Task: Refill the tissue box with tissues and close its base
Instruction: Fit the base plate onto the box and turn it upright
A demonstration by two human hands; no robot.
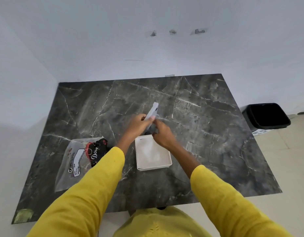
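A white square tissue box (153,165) lies base-up and open on the dark marble table (207,117), with white tissues inside it. Just beyond the box, my left hand (136,124) and my right hand (162,133) together hold a flat white base panel (153,112), tilted up on edge above the table. Both hands are closed around its lower end, which the fingers hide. A clear plastic tissue wrapper (74,161) with red and black print lies flat to the left of the box.
A black waste bin (267,117) stands on the floor off the table's right edge. White walls meet the table's far and left sides. A patch of greenish tape (24,215) sits at the near left corner.
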